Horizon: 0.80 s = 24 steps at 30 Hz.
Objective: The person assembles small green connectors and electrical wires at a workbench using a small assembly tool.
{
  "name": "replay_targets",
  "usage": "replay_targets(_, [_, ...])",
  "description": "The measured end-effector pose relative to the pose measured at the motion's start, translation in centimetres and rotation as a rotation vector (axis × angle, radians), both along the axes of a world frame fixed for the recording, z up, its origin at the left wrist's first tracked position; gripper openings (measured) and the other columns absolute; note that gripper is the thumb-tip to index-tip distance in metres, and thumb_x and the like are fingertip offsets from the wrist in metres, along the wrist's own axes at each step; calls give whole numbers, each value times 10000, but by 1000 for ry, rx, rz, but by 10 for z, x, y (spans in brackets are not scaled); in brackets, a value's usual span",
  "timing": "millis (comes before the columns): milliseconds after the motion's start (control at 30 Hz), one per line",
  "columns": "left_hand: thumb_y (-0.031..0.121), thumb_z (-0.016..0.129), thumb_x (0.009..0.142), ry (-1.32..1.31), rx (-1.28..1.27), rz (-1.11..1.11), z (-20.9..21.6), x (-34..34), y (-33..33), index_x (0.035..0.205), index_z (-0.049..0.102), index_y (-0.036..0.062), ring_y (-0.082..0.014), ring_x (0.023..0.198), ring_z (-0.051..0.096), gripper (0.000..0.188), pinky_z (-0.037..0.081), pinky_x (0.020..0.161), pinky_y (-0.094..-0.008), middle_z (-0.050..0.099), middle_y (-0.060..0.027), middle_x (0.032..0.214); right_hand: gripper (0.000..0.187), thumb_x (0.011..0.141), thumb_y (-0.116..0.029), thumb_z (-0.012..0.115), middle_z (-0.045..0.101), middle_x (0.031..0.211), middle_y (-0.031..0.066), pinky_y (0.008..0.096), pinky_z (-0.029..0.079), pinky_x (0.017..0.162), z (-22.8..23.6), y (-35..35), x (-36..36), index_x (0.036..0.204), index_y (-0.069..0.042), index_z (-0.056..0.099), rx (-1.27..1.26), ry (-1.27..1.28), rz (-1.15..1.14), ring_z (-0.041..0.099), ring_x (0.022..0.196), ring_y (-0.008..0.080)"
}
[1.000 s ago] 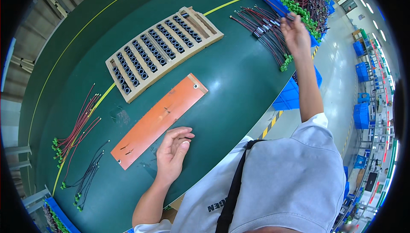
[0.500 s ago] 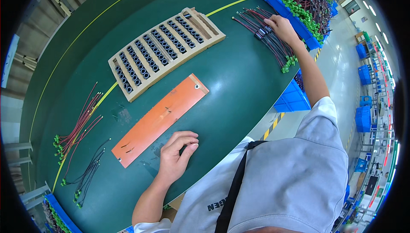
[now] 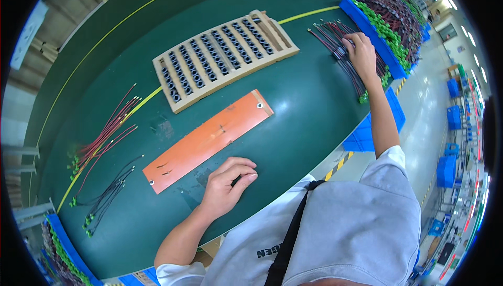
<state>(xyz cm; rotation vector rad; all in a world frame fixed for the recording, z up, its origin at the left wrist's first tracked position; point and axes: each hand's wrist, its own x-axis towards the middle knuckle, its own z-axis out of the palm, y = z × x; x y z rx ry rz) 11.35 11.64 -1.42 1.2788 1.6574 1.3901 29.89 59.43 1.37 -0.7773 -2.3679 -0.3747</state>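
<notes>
At the far right of the table, my right hand (image 3: pixel 362 58) reaches onto a bundle of red and black cables (image 3: pixel 350 71) with green connectors and black sleeves around the middle. Its fingertips are closed on the cables at the bundle's upper part; which strand they pinch is hidden. My left hand (image 3: pixel 228 186) rests near the table's front edge, fingers loosely curled, thumb a little apart, nothing visible in it. Just beyond it lies an orange board (image 3: pixel 209 142) with metal-ringed holes at its ends. Farther back sits a wooden tray (image 3: pixel 236 74) with rows of black rings.
Red cables (image 3: pixel 107 134) and black cables (image 3: pixel 112 194) with green connectors lie at the left. A blue bin (image 3: pixel 374 37) heaped with cables stands beyond my right hand. Another blue bin (image 3: pixel 70 244) is at the lower left, and a blue crate (image 3: pixel 361 134) sits below the right edge.
The whole view has shifted, so the tray and board appear farther right. My right hand stays at the cable bundle, and my left hand remains by the board.
</notes>
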Motion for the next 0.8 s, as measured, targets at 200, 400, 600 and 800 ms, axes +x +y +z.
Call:
replay_targets(200, [68,712,939,5,8,-22,-5,1,-4,1003,705,1,-216,920,686,93,555,798,-321,692,-103,1084,181,943,-68,609,684,1116,183,434,537,884,-1,-57,-160,1078,-2,710,-477,151,509,667,1009,372])
replay_targets(400, [80,715,942,54,18,-47,-3,6,0,993,721,0,-200,932,677,95,545,813,-311,703,-94,1090,301,902,-39,602,701,1142,188,424,544,940,-26,-7,-206,1177,-47,724,-571,-18,303,682,1040,368])
replay_targets(600, [92,714,944,77,-12,-2,-5,5,-3,988,719,-3,-228,976,687,105,552,833,-335,704,-99,1091,256,903,-86,621,710,1120,192,425,542,919,-36,-8,-231,1138,-35,711,-561,-42,473,682,1030,376])
replay_targets(800, [87,718,932,32,137,11,0,-1,-6,986,696,-11,-267,969,679,114,552,847,-366,695,-112,1023,187,971,-212,611,715,1041,202,494,533,821,-9,3,-205,1126,-109,634,-277,-110,228,671,997,419])
